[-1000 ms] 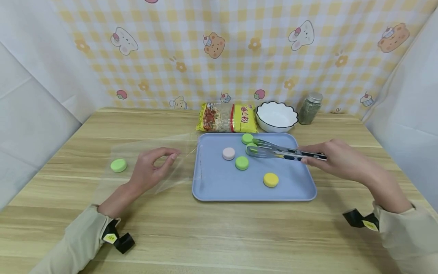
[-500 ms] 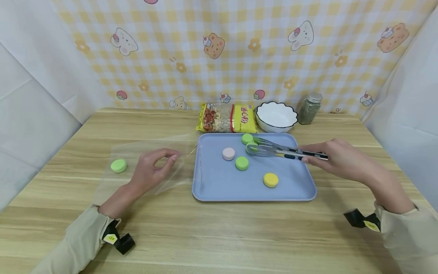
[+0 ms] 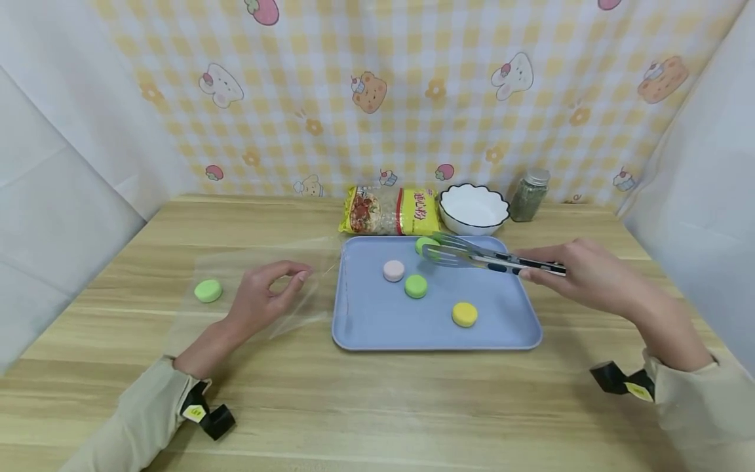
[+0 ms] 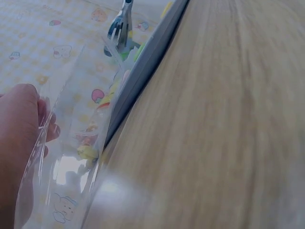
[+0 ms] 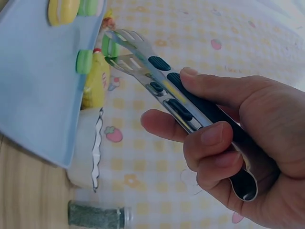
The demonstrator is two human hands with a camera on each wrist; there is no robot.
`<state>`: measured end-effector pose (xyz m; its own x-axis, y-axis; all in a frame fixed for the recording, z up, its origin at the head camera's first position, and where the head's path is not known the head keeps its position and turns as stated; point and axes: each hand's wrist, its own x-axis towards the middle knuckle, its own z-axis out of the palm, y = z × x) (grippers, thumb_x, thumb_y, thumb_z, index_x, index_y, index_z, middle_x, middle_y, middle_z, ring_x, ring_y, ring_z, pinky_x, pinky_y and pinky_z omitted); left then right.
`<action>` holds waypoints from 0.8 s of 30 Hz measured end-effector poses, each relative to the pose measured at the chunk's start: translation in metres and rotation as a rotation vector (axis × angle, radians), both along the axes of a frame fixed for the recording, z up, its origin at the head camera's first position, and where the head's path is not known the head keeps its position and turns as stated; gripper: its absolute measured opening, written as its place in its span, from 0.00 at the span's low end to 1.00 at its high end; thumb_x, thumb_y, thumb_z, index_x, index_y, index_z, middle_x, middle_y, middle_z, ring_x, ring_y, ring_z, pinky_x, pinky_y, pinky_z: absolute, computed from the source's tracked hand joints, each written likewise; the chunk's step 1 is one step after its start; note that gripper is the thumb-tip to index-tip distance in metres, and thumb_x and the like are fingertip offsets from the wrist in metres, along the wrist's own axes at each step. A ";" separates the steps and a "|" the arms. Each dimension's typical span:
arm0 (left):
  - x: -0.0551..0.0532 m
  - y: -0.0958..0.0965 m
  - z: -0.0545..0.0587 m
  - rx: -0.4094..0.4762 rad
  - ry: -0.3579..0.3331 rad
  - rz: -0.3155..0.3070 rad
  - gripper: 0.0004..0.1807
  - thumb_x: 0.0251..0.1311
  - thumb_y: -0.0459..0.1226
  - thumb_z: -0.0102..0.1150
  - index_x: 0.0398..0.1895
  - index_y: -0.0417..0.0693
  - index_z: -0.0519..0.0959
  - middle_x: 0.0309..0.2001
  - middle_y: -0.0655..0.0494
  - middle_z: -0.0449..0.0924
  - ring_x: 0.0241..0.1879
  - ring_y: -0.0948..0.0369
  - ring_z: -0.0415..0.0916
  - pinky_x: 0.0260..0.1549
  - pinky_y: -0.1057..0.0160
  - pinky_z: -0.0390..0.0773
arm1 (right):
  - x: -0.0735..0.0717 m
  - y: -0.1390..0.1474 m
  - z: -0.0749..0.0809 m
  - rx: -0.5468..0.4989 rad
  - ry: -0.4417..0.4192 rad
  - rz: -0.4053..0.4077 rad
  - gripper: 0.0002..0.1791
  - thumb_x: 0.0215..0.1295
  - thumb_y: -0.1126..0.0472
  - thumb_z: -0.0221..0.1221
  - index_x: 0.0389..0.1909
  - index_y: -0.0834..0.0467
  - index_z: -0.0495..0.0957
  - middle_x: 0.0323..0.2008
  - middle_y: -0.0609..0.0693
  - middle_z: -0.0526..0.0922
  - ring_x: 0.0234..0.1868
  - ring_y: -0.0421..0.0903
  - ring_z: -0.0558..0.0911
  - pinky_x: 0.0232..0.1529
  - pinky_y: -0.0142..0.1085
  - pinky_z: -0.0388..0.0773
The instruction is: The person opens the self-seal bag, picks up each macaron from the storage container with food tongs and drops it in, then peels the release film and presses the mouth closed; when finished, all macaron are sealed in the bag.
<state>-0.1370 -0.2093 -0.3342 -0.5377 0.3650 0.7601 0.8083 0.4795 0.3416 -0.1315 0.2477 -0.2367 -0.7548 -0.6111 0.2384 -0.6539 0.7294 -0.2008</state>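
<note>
Against cloth [image 5: 147,148], right wrist view isolates tonged macaron [image 5: 111,46].

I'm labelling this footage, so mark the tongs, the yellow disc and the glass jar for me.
Tongs [image 5: 178,109]: right wrist view, dark pad midway along one half.
Yellow disc [image 3: 464,313]: head view, middle of its top.
Glass jar [image 3: 527,200]: head view, its body, below the lid.

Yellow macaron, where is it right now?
In the head view, the yellow macaron lies on the blue tray, right of centre toward the front edge, with a green macaron to its left and slightly farther back.
</note>
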 end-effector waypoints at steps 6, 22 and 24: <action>0.000 -0.001 -0.001 -0.011 -0.010 0.017 0.06 0.54 0.26 0.58 0.34 0.36 0.82 0.33 0.51 0.84 0.33 0.57 0.82 0.39 0.72 0.76 | 0.009 -0.018 0.008 -0.021 0.011 0.042 0.18 0.61 0.57 0.61 0.51 0.59 0.79 0.11 0.33 0.60 0.12 0.30 0.55 0.17 0.29 0.62; 0.002 0.001 0.001 -0.005 -0.021 0.019 0.06 0.58 0.31 0.57 0.34 0.36 0.82 0.34 0.50 0.84 0.35 0.56 0.82 0.42 0.74 0.74 | 0.003 -0.079 0.015 -0.002 -0.074 0.179 0.19 0.63 0.54 0.59 0.53 0.56 0.78 0.13 0.34 0.69 0.11 0.30 0.62 0.16 0.30 0.65; 0.003 0.001 0.002 -0.007 -0.020 0.021 0.06 0.58 0.30 0.57 0.34 0.37 0.82 0.34 0.50 0.84 0.35 0.56 0.82 0.42 0.74 0.74 | 0.002 -0.084 0.013 -0.005 -0.088 0.200 0.18 0.63 0.55 0.60 0.52 0.57 0.79 0.14 0.35 0.72 0.11 0.30 0.62 0.17 0.30 0.66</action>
<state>-0.1344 -0.2085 -0.3326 -0.5603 0.3586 0.7466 0.7912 0.4985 0.3543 -0.1298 0.1633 -0.2233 -0.6366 -0.7497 0.1805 -0.7654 0.5858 -0.2664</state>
